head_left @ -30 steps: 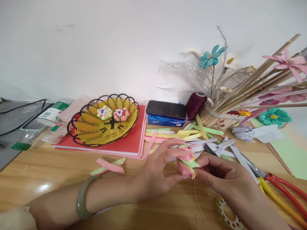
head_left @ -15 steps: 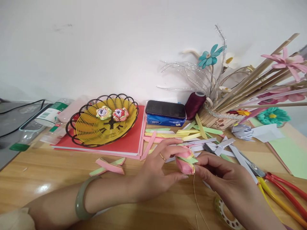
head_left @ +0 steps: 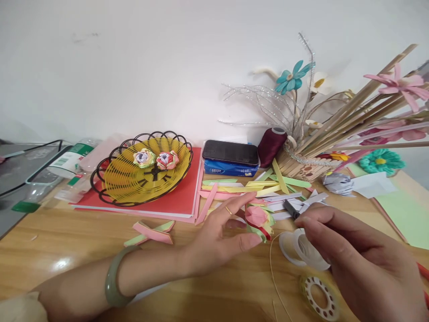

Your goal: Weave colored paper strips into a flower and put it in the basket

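Note:
My left hand (head_left: 221,237) curves around a folded paper flower (head_left: 258,218) in pink, yellow, green and red, its thumb below and forefinger above. The fingers behind the flower are partly hidden. A thin tan thread (head_left: 273,273) runs down beside the flower onto the wooden table. To the right, my right hand (head_left: 362,259) is apart from the flower, thumb and forefinger pinched together; whatever is between them is too small to make out. Behind those fingertips are white spools (head_left: 288,249), and a round holed disc (head_left: 318,298) lies nearer me.
A yellow basket (head_left: 134,192) with two paper flowers stands on red paper (head_left: 177,203). Behind my hands lie paper strips (head_left: 231,195), a phone (head_left: 231,152) on a blue packet and a maroon thread cone (head_left: 271,146). A flower holder (head_left: 303,167) stands right.
My right hand has drawn away from the flower toward the right and nearer me, uncovering the white spools and covering most of the red- and yellow-handled tools. The flower has turned in my left hand.

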Available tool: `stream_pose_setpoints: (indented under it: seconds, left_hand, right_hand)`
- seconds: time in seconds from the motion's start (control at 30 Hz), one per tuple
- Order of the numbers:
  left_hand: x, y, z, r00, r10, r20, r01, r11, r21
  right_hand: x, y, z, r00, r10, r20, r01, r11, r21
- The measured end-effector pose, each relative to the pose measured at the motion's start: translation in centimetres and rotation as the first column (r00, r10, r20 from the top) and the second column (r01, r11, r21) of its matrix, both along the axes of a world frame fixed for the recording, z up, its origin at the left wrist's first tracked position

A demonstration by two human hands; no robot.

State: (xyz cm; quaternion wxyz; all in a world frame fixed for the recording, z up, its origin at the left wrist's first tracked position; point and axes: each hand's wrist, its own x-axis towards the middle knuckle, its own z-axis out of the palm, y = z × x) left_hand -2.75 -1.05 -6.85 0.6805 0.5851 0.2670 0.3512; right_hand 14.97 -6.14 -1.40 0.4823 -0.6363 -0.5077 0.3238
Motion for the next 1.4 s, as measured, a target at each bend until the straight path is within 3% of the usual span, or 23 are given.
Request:
stream_pose_setpoints:
  seconds: [0.1, 0.23, 0.43, 0.7, 0.77, 0.97, 1.07, 1.2, 1.4]
  left_hand:
    - [0.0, 0.1, 0.0, 0.995, -0.071, 0.072, 0.073, 0.997, -0.025]
    - [0.3, 0.2, -0.5, 0.984, -0.106, 0.143, 0.119, 0.990, -0.079]
    - [0.6, -0.3, -1.0, 0.985, -0.145, 0.098, 0.165, 0.954, -0.250]
    - [0.4, -0.1, 0.6, 0.986, -0.136, -0.092, 0.124, 0.985, -0.119]
    - [0.5, -0.2, 0.3, 0.987, -0.147, -0.066, 0.136, 0.979, -0.149]
    - [0.7, -0.2, -0.6, 0.983, -0.184, 0.002, 0.175, 0.931, -0.319]
    - [0.8, 0.0, -0.8, 0.984, -0.176, 0.033, 0.174, 0.898, -0.404]
    - [1.1, 0.3, -1.2, 0.964, -0.197, 0.179, 0.259, 0.853, -0.453]
    - [1.1, 0.5, -0.8, 0.946, -0.206, 0.250, 0.305, 0.827, -0.473]
  right_hand:
    - [-0.1, 0.0, 0.0, 0.994, 0.017, 0.110, -0.031, 0.991, 0.134]
    - [-0.1, 0.3, -0.4, 0.952, 0.119, 0.282, -0.191, 0.951, 0.243]
    - [-0.2, 0.5, -0.8, 0.877, 0.230, 0.422, -0.348, 0.909, 0.230]
    - [-0.1, 0.5, -1.2, 0.800, 0.340, 0.495, -0.458, 0.879, 0.137]
    - [-0.1, 0.6, -1.4, 0.772, 0.326, 0.545, -0.467, 0.874, 0.138]
    - [-0.5, 1.0, -2.0, 0.653, 0.132, 0.746, -0.446, 0.863, 0.238]
    - [-0.4, 0.9, -2.1, 0.695, 0.126, 0.708, -0.416, 0.874, 0.252]
    - [-0.2, 0.7, -1.8, 0.798, 0.039, 0.601, -0.266, 0.918, 0.294]
    - [-0.1, 0.8, -1.5, 0.846, 0.055, 0.531, -0.215, 0.945, 0.246]
